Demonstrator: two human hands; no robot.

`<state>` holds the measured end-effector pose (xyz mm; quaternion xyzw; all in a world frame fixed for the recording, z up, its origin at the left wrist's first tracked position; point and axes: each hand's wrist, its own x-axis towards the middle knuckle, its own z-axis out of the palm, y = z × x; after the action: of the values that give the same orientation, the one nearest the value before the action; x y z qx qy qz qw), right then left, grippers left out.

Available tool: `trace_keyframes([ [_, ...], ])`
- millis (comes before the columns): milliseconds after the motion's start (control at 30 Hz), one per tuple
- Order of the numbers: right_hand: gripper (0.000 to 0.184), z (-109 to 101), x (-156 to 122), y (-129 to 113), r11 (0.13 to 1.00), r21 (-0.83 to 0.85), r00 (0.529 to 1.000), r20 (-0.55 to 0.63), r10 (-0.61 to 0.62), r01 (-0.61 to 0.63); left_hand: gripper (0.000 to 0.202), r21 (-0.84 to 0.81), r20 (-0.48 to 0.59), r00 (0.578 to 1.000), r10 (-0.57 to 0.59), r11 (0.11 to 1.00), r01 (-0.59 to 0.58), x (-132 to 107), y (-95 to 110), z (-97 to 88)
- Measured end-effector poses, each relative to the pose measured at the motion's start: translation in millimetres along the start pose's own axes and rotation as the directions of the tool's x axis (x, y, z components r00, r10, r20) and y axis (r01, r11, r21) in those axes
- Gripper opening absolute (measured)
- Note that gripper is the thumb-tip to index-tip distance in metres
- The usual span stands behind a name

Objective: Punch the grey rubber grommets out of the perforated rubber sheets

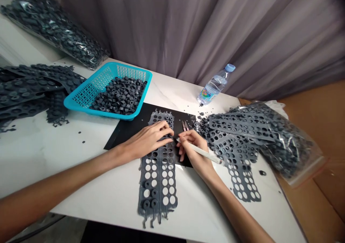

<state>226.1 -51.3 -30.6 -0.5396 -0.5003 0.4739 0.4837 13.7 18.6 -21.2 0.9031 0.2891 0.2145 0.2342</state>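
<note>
A grey rubber sheet point(159, 178) full of round holes lies lengthwise in front of me, its far end on a black mat point(126, 130). My left hand point(149, 139) rests palm down on the sheet's middle, fingers curled and pressing on it. My right hand point(192, 148) is closed around a thin white stick-like tool point(201, 150), its tip at the sheet's right edge. A few ring-shaped pieces still sit in the sheet near its close end. Small pink snips point(185, 125) lie on the mat just beyond my right hand.
A turquoise basket point(107, 79) of loose grey rings stands at the back left. Punched-out sheets point(234, 142) and a plastic bag of them pile up on the right. More sheets point(27, 88) lie left. A water bottle point(214, 85) lies near the curtain.
</note>
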Motion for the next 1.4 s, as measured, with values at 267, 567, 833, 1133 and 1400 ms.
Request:
trace_keyframes([
  [267,0.011,-5.6,-3.4,-5.7,0.996,-0.091,0.997,0.074,0.016,-0.009,0.027,-0.180,0.112,0.991,-0.073,0.979,0.092,-6.5,0.4,-8.4],
  [567,0.012,-5.8,-4.4,-2.2,0.996,-0.091,0.996,0.091,0.007,0.002,0.021,-0.235,0.070,0.994,-0.081,0.967,0.096,-7.2,-6.8,-0.6],
  [833,0.016,-4.8,-5.7,-0.7,0.992,-0.127,0.995,0.096,0.005,0.008,0.020,-0.183,0.046,0.997,-0.067,0.980,0.075,-6.1,-5.4,-2.0],
  [1133,0.008,-3.8,-8.9,-6.8,0.966,-0.252,0.992,0.119,-0.036,0.065,0.025,0.186,-0.117,0.981,0.153,0.974,-0.130,-3.6,11.9,-2.5],
  [1400,0.018,-3.9,-7.9,-1.7,0.994,-0.110,0.997,0.072,0.007,0.001,0.019,-0.789,-0.157,0.884,-0.440,0.594,0.156,-3.3,13.1,-37.1],
])
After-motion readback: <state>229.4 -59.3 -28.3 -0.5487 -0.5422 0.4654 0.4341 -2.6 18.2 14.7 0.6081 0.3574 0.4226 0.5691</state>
